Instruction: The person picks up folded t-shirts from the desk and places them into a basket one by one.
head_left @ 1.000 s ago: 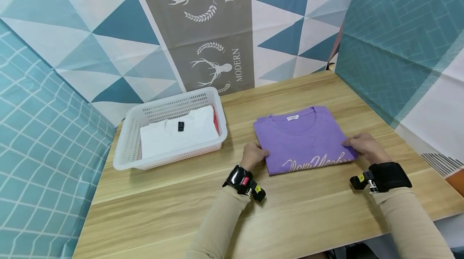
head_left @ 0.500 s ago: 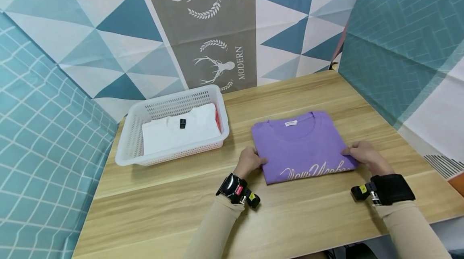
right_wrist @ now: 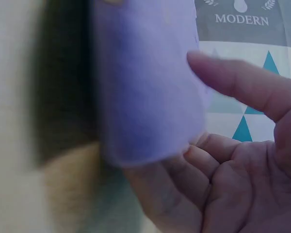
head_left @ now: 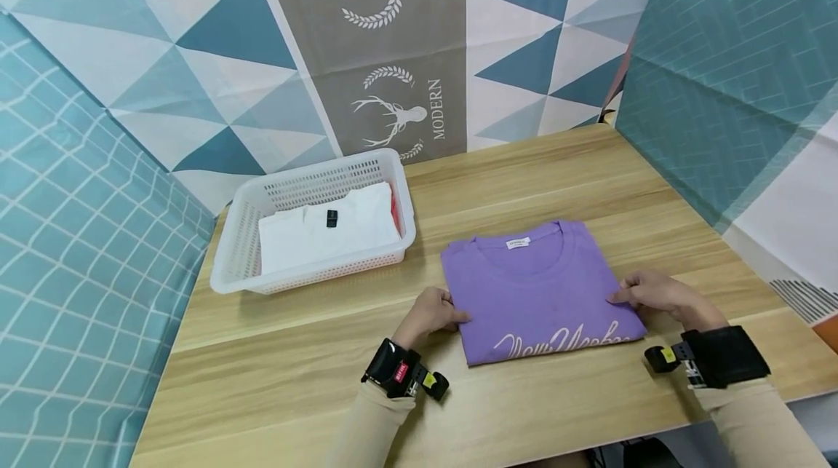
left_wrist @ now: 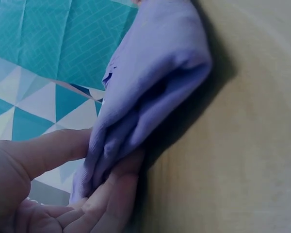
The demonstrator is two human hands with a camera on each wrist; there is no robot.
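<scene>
A folded purple T-shirt (head_left: 537, 293) with pale script lettering lies on the wooden table, its neck label facing the back wall. My left hand (head_left: 430, 316) pinches its left edge, thumb on top and fingers underneath; the left wrist view shows the folded layers of the shirt (left_wrist: 136, 97) between thumb and fingers. At the opposite edge my right hand (head_left: 661, 297) grips the shirt the same way. In the right wrist view the thumb lies over the purple cloth (right_wrist: 150, 92) and the fingers reach beneath it, slightly blurred.
A white perforated plastic basket (head_left: 225, 264) stands at the back left of the table. Inside is a folded white shirt (head_left: 301, 242) with a black tag, and something red shows at its right side. Patterned cloth walls (head_left: 524, 46) border the table at the back and sides.
Both hands have drawn the purple T-shirt toward the table's front edge and slightly left, keeping hold of its two sides. The camera view has shifted a little; the basket stays in place.
</scene>
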